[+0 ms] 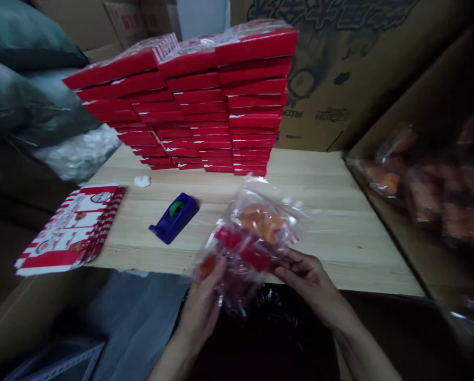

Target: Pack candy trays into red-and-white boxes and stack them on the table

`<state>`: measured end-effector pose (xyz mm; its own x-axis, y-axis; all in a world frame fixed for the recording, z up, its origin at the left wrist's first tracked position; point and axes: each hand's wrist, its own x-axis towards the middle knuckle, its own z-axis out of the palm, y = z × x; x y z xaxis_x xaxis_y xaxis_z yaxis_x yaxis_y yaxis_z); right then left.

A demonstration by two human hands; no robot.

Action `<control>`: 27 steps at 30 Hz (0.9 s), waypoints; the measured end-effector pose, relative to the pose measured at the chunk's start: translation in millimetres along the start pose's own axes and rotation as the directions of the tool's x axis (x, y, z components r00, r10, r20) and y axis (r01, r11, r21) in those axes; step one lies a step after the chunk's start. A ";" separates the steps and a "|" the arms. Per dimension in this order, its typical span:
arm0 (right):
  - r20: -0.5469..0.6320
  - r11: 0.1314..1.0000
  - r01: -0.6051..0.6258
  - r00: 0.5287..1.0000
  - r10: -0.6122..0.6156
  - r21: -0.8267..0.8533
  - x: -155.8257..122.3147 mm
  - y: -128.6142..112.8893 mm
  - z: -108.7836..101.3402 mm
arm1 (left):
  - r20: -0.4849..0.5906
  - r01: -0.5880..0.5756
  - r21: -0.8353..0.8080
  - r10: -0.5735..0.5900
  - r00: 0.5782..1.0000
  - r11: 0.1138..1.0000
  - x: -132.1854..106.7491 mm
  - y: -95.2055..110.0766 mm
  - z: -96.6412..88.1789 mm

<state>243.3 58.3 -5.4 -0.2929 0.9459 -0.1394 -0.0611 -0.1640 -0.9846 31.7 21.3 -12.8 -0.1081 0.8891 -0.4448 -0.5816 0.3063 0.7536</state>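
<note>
You have a clear plastic bag [256, 227] in both hands, held up over the near edge of the counter [332, 211], just in front of your body. Orange pieces show in its upper part and red packets lower down. The film is crinkled and blurred, so you cannot tell whether its mouth is open or sealed.

By the look of it, the step in hand is handling and turning this one bag. Whatever comes after it calls for a steady pinch on slippery film and for keeping the contents from sliding to one corner.

Your left hand [205, 301] comes up from below with the forearm rising steeply. Its fingers are closed on the bag's lower left edge and the thumb is pressed over the plastic. Your right hand [306, 278] reaches in from the right with the wrist nearly level, and its fingertips are clamped on the lower right edge.

On the counter beyond the bag, a blue tape dispenser [174, 217] lies near it to the left, with a small white scrap [142, 181] farther back. A tall stack of red boxes [205, 100] stands at the far side. A pile of flat red-and-white cartons [72, 227] overhangs the left edge. To the right, well apart from your hands, a cardboard box [380, 132] holds more filled bags.
</note>
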 end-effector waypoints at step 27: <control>0.494 0.332 0.447 0.867 0.069 -0.831 87.9 55.1 -29.3 | -0.249 0.375 0.163 -0.330 0.911 0.912 -1.9 46.0 -140.5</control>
<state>242.1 140.6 -75.0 -0.7291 0.6708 -0.1361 0.6415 0.6004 -0.4775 -108.1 -14.1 -45.2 -0.1077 0.6239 -0.7741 -0.4395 0.6685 0.5999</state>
